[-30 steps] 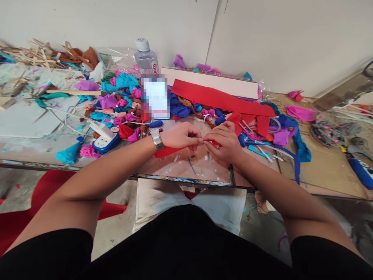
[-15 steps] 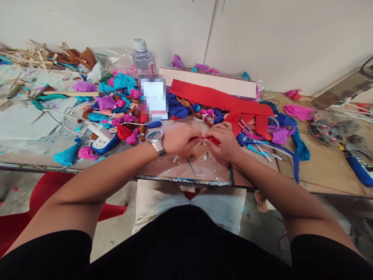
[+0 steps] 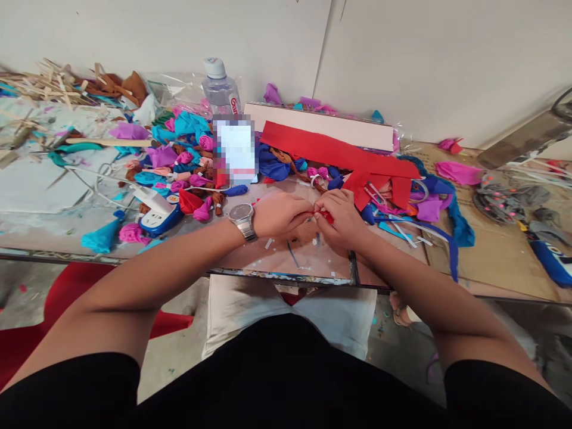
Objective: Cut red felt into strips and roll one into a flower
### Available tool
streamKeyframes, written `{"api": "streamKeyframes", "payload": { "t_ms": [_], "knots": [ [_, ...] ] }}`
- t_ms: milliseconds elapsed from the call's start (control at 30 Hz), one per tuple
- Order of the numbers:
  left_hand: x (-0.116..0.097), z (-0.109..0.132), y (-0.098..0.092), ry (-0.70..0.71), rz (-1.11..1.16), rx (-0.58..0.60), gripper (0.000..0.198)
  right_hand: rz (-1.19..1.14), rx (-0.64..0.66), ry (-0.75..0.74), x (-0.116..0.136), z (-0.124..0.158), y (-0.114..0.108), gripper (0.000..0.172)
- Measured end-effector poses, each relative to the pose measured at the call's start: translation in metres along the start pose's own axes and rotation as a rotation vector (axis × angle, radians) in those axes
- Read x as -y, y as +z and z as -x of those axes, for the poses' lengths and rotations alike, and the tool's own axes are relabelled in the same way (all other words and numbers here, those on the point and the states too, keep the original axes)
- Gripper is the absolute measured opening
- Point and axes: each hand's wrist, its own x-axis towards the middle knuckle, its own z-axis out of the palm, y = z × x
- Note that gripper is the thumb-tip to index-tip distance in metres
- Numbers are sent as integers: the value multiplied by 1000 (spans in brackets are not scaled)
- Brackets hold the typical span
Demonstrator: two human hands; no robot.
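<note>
Red cloth (image 3: 329,218) is pinched in our left hand (image 3: 282,213) and right hand (image 3: 340,221); beyond them lies a red strip (image 3: 330,147).

- At the centre, a small red piece (image 3: 329,218) is looking like cloth.
- Above centre, a red strip (image 3: 313,142) is showing smooth, matt cloth.
- Left of centre, a watch (image 3: 243,221) is gleaming like metal.
- At upper centre-left, a bottle (image 3: 220,90) is shining like clear plastic.
- At upper left, sticks (image 3: 60,85) are showing bare, matt wood.
</note>
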Motion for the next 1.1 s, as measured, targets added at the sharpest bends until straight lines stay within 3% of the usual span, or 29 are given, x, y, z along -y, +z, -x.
{"api": "streamKeyframes", "payload": {
  "t_ms": [267,867,1100],
  "knots": [
    [9,-1,2,-29,21,-17,41,24,-41,3,-5,1,0,20],
    [-2,-1,-5,-69,221,-2,34,-32,7,-4,-3,1,-2,10],
    [-2,-2,-9,-86,336,5,29,9,-52,-32,-3,0,-5,15]
  ]
}}
